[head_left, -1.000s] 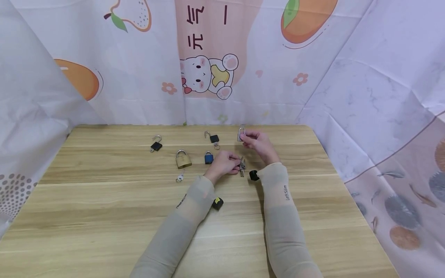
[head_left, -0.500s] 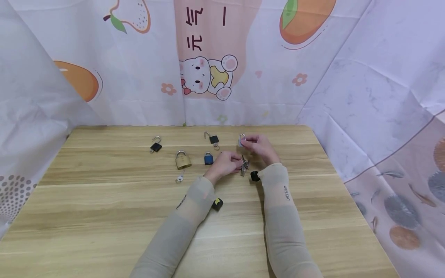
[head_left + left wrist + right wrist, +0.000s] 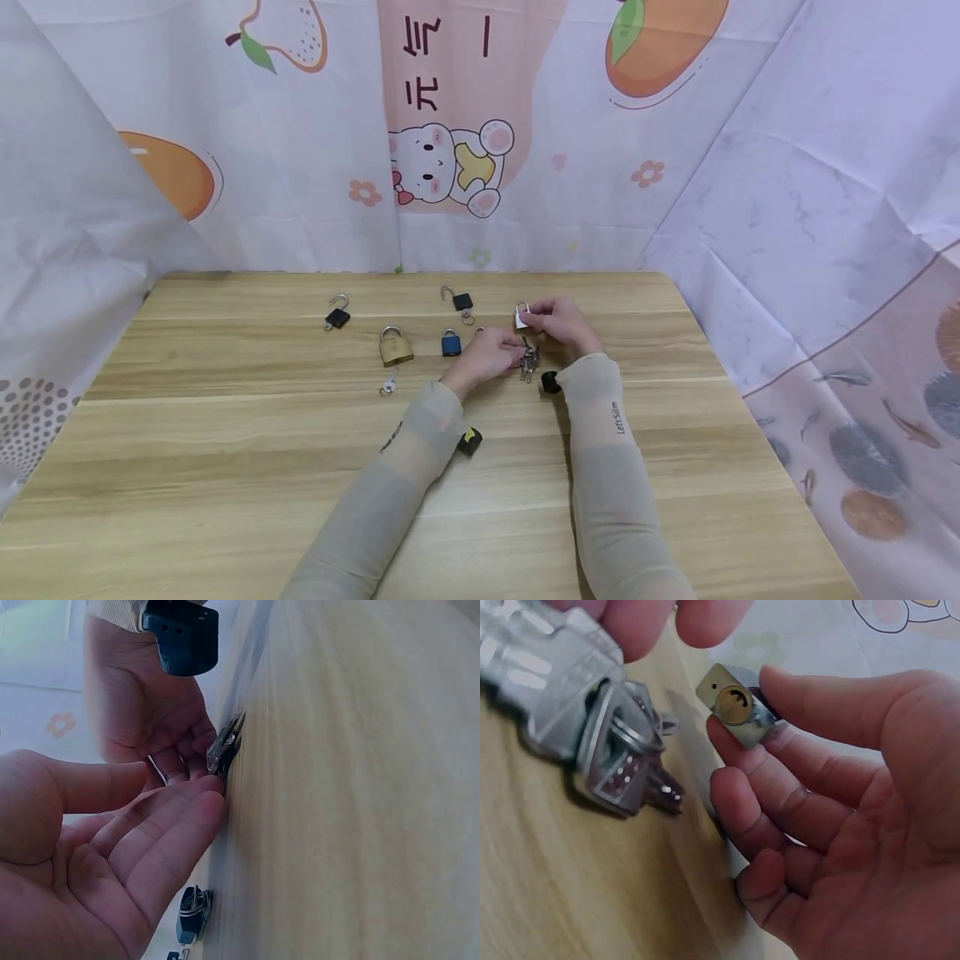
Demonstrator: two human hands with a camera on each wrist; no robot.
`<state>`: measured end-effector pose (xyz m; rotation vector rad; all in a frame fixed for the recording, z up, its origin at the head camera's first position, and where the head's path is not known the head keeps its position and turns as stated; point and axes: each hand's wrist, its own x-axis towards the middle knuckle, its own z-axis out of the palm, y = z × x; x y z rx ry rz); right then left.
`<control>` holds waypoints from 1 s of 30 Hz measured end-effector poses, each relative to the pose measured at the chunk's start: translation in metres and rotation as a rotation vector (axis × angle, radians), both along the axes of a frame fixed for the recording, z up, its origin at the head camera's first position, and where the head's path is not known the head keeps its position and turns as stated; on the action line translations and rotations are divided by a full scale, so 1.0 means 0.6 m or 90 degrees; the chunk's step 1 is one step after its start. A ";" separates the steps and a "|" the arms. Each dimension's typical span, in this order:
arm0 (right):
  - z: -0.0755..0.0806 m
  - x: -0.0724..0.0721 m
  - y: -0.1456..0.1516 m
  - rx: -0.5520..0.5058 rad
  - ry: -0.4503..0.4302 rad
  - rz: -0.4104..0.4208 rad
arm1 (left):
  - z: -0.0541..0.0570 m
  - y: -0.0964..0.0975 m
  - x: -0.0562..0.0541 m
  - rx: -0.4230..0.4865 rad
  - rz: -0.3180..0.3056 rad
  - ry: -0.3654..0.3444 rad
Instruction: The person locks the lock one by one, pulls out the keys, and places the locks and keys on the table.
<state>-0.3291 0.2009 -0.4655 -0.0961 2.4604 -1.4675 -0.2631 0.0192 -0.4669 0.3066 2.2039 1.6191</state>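
Note:
My right hand (image 3: 562,323) pinches a small silver padlock (image 3: 522,317) between thumb and fingers, its shackle pointing up in the head view. The right wrist view shows the padlock's brass keyhole face (image 3: 735,705) turned to the camera. A bunch of keys (image 3: 529,363) lies on the table just below the padlock. My left hand (image 3: 491,354) is beside the keys with fingers extended; in the left wrist view its fingertips (image 3: 210,802) reach the bunch and the thumb stands apart. Behind the left hand a small metal shackle (image 3: 479,331) peeks out, its body hidden.
A blue padlock (image 3: 450,344) and a larger brass padlock (image 3: 396,347) stand left of my left hand, with a small key (image 3: 388,386) below the brass one. Two black padlocks with raised shackles, one left (image 3: 337,317), one middle (image 3: 462,302), lie farther back. A curtain backs the table (image 3: 225,458).
My right hand has brought the silver padlock down and nearer to the keys. The keys have spread out and shifted slightly right beside my left fingers.

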 end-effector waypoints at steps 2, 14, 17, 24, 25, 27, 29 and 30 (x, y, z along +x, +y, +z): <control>-0.001 0.000 0.000 0.013 0.006 0.006 | 0.001 0.000 0.000 0.000 0.002 0.005; -0.002 -0.003 0.004 0.060 0.006 0.033 | -0.010 -0.004 -0.012 0.092 0.011 -0.014; -0.002 -0.005 0.005 0.069 0.006 0.042 | -0.014 -0.004 -0.016 0.120 0.009 -0.036; 0.005 0.000 0.006 0.108 0.020 0.036 | -0.017 -0.004 -0.018 0.121 -0.012 -0.026; 0.005 0.001 0.006 0.112 0.019 0.032 | -0.017 -0.004 -0.018 0.118 -0.015 -0.025; 0.004 0.001 0.006 0.119 0.018 0.026 | -0.017 -0.004 -0.017 0.113 -0.021 -0.026; 0.002 0.001 0.006 0.119 0.015 0.020 | -0.017 -0.005 -0.017 0.106 -0.021 -0.029; 0.001 0.001 0.006 0.122 0.014 0.019 | -0.017 -0.005 -0.017 0.106 -0.022 -0.030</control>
